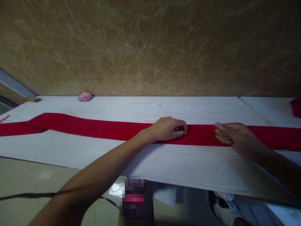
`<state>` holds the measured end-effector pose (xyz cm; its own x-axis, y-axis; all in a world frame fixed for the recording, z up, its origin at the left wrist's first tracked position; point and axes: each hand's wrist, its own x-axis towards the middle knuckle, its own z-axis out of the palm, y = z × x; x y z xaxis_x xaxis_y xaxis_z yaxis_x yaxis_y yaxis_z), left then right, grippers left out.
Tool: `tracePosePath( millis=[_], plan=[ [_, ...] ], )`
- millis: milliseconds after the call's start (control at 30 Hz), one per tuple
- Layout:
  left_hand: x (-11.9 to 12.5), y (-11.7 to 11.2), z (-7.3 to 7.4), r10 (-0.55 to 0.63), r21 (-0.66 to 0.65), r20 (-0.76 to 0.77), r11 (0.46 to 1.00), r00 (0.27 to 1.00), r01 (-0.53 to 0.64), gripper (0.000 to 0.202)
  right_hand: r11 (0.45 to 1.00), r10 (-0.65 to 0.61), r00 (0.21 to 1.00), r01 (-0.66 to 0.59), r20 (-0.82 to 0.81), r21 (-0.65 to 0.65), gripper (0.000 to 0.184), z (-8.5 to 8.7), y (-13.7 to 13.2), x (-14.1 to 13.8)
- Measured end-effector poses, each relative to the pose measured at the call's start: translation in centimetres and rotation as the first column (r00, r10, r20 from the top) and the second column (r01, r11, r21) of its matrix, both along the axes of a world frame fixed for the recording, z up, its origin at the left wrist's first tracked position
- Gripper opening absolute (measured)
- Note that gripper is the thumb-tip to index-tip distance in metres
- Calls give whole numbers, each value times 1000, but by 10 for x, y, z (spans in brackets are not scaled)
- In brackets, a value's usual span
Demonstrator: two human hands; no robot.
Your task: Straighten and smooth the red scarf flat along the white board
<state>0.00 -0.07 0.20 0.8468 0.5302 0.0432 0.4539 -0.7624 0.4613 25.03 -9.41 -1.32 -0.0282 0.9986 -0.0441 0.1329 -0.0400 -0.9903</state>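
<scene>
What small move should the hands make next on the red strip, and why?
Probably slide the left hand leftward along the red strip, smoothing it, while the right hand presses it to the table. Both hands sit close together on it, and the strip bends out of line far to the left.

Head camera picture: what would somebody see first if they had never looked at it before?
A long red cloth strip jumps out, running left to right across the white table. Near its middle the left hand seems to pinch it with curled fingers, and the right hand rests on it just to the right. A small pink lump sits at the table's far edge against the brown wall.
</scene>
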Motion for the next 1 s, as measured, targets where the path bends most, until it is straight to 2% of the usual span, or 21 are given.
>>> tracePosePath(
  millis=[567, 1000],
  plan=[
    [0, 0, 1, -5, -9, -4, 1000, 1000, 5, 19, 1000, 1, 1000, -1, -7, -7, 73, 0, -1, 1],
    [0, -1, 2, -5, 6, -5, 1000, 1000, 5, 17, 999, -33, 999, 33, -15, -29, 72, -9, 1, 7]
  ],
)
